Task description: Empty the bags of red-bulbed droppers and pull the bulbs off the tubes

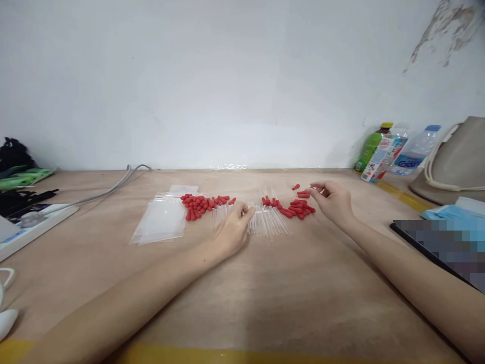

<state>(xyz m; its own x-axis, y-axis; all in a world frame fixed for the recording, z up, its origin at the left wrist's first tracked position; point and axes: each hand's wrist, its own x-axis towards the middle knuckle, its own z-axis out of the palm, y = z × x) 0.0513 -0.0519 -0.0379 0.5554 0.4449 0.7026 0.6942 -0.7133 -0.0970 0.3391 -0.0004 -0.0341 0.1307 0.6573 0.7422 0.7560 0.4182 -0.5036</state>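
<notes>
My left hand (237,227) is closed in a pinch over the middle of the table, with a thin clear tube (261,212) reaching out from its fingertips. Around it lies a spread of clear dropper tubes (271,225). To the right, my right hand (333,201) pinches a red rubber bulb (312,188), mostly covered by the fingers. Just left of that hand are loose red bulbs (303,195) and a small heap of them (300,208). A bigger pile of red bulbs (197,205) sits left of my left hand, beside clear plastic bags (162,220).
Bottles (411,151) and a beige bag (454,156) stand at the back right. A dark-edged tablet-like device (435,253) and blue mask-like material (450,217) lie at right. A white power strip (34,222) and grey cable (109,191) are at left.
</notes>
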